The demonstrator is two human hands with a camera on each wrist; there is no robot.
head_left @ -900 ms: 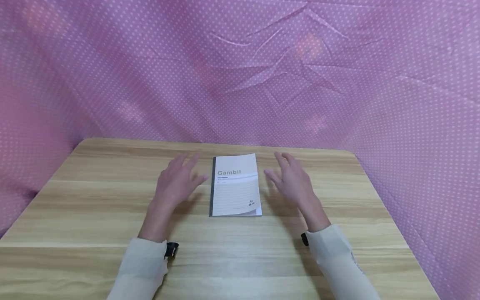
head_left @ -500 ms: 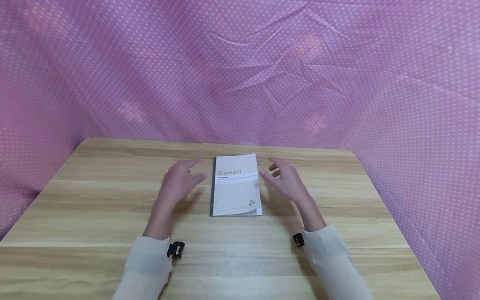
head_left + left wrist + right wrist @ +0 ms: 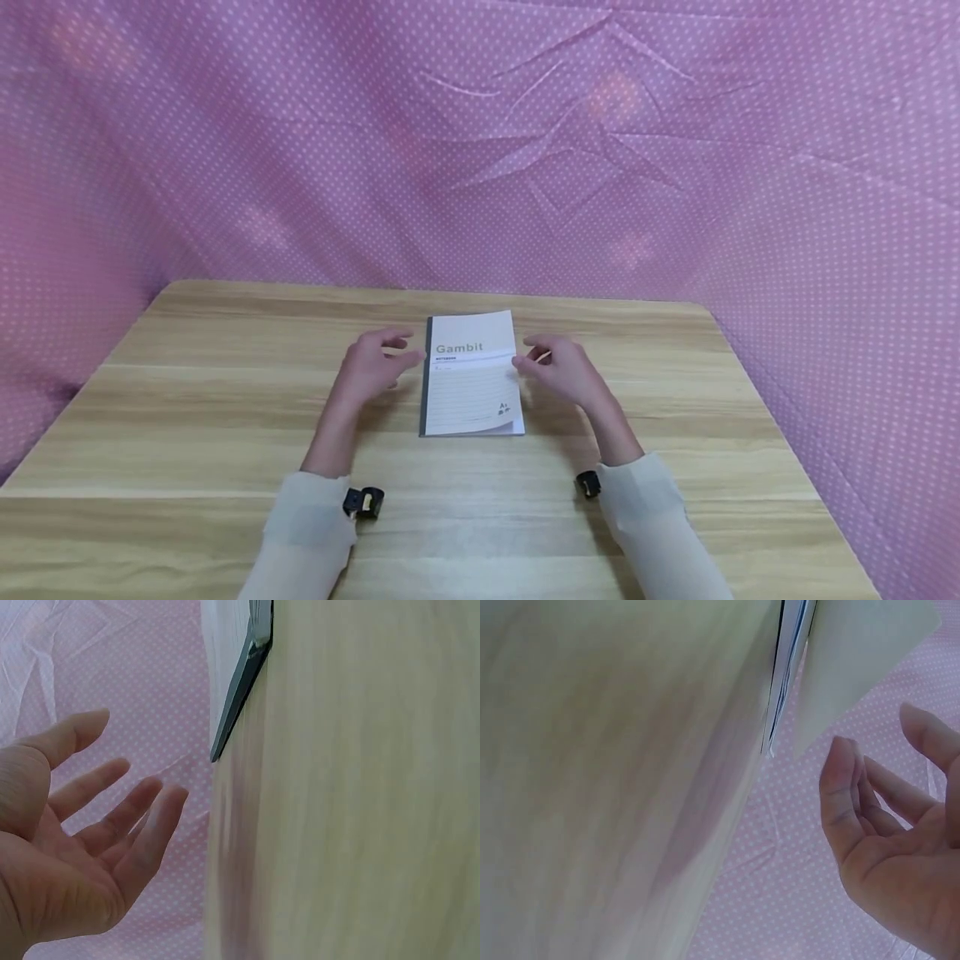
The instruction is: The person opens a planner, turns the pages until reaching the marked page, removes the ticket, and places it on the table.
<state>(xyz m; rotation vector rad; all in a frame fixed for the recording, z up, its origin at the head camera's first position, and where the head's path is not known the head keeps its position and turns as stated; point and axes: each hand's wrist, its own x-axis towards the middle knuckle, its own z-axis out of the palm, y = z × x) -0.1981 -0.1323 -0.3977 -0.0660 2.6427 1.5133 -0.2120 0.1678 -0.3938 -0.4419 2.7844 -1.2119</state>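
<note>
A white notebook [image 3: 472, 392] with a dark spine and the word "Gambit" lies on the table, its lower right cover corner lifted. My left hand [image 3: 375, 367] is just left of the spine, fingers loosely bent, thumb tip near the edge. On the other side, my right hand [image 3: 558, 367] has its thumb tip at the notebook's right edge, fingers curving inward. Both wrist views show the hands with a gap between thumb and fingers and nothing in them. The notebook's dark spine [image 3: 241, 697] shows in the left wrist view, its page edges [image 3: 784, 675] in the right.
The wooden table [image 3: 187, 400] has rounded far corners. A pink polka-dot cloth [image 3: 480, 167] hangs behind it and along both sides. Each forearm carries a light sleeve and a black wrist device [image 3: 365, 502].
Both hands have moved inward toward the notebook from either side, and their fingers have bent more. The notebook stays where it was.
</note>
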